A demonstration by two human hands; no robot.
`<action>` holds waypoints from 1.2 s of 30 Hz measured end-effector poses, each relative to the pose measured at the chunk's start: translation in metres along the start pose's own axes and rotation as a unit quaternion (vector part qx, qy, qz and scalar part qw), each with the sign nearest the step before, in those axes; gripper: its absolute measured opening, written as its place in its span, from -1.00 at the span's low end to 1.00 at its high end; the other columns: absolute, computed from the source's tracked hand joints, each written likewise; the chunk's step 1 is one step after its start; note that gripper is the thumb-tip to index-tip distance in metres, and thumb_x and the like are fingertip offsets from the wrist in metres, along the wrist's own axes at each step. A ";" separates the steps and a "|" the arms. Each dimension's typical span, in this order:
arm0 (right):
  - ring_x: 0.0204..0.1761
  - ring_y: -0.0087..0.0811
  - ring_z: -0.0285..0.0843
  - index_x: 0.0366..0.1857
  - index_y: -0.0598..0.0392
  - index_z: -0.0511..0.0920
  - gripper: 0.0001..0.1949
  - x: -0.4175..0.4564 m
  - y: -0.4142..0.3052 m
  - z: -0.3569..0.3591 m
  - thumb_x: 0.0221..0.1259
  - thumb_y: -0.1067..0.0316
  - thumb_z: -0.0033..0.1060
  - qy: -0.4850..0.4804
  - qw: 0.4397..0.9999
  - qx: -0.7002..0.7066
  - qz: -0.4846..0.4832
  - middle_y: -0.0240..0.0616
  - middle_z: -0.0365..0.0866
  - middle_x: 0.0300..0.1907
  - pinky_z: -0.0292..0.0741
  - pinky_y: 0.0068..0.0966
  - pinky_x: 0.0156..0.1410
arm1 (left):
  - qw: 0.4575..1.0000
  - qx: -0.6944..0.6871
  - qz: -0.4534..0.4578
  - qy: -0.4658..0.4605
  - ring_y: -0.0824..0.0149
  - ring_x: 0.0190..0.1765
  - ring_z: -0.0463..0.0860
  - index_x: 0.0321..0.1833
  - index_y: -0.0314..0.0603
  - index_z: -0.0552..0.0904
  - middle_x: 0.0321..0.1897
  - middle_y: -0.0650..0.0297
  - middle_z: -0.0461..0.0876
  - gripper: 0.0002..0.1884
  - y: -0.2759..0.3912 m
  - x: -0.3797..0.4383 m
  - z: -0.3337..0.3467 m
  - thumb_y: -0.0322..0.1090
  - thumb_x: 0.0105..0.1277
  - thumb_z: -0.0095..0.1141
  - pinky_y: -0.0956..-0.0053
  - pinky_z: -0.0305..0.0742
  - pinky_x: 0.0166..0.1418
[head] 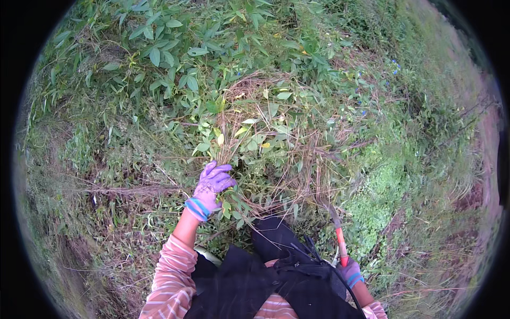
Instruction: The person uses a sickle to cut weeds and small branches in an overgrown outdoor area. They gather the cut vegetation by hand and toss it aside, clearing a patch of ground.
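Note:
My left hand (215, 181), in a purple glove with a blue cuff, is against a bunch of dry grass stems and green vines (227, 147); whether its fingers grip the stems is hard to tell. My right hand (350, 272), also gloved in purple, is shut on the orange-red handle of a sickle (341, 243) low at the right. The tool's dull metal blade (332, 213) points up into the dry stems, and its far end is hidden among them. Tangled brown stems (306, 171) lie between the two hands, in front of my dark clothing.
Dense leafy plants (159, 44) rise beyond the hands at the upper left. Low bright green ground cover (374, 195) grows at the right, with small blue flowers (394, 67) farther up. A bundle of dry stalks (135, 190) lies at the left. Bare soil (492, 159) shows at the far right.

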State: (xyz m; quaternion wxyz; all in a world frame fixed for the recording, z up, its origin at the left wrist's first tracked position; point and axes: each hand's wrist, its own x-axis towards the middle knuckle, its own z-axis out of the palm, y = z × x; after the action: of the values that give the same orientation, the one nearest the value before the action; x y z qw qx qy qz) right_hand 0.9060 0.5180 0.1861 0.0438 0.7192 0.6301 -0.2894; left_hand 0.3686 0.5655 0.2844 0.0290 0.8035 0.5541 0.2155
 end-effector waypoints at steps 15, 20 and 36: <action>-0.27 0.15 0.54 -0.28 0.18 0.47 -0.74 0.106 -0.256 -0.128 0.11 0.18 0.08 0.079 0.962 0.120 -0.233 0.13 0.58 -0.39 0.49 -0.12 -0.20 | 0.980 0.049 -0.047 -0.187 0.18 0.40 0.19 0.07 -0.01 0.55 0.10 0.21 0.50 -0.33 -0.017 0.021 0.017 -0.42 -0.32 0.20 0.05 -0.13 0.49; -0.25 0.15 0.55 -0.16 0.22 0.43 -0.66 0.055 -0.206 -0.080 0.07 0.21 0.13 0.017 0.978 0.122 -0.168 0.18 0.56 -0.35 0.49 -0.12 -0.16 | 0.754 -0.607 -0.183 -0.170 0.34 0.24 0.40 0.22 -0.21 0.44 0.15 0.18 0.48 -0.50 -0.014 0.025 -0.061 -0.47 0.18 0.16 0.35 0.24 0.33; -0.26 0.16 0.55 -0.21 0.19 0.41 -0.65 -0.016 -0.184 -0.082 0.11 0.11 0.13 -0.019 0.990 0.084 -0.113 0.18 0.57 -0.35 0.49 -0.08 -0.16 | 0.977 0.100 -0.048 -0.184 0.03 -0.15 0.61 -0.20 -0.07 0.64 -0.35 0.08 0.65 -0.46 0.032 0.223 0.012 0.25 0.29 -0.20 0.10 0.37 0.07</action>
State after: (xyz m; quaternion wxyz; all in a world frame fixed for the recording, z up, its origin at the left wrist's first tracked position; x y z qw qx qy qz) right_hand 0.7636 0.5764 0.3175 -0.0373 0.6387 0.6800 -0.3581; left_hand 0.4668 0.7573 0.3530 0.0600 0.8007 0.5960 0.0063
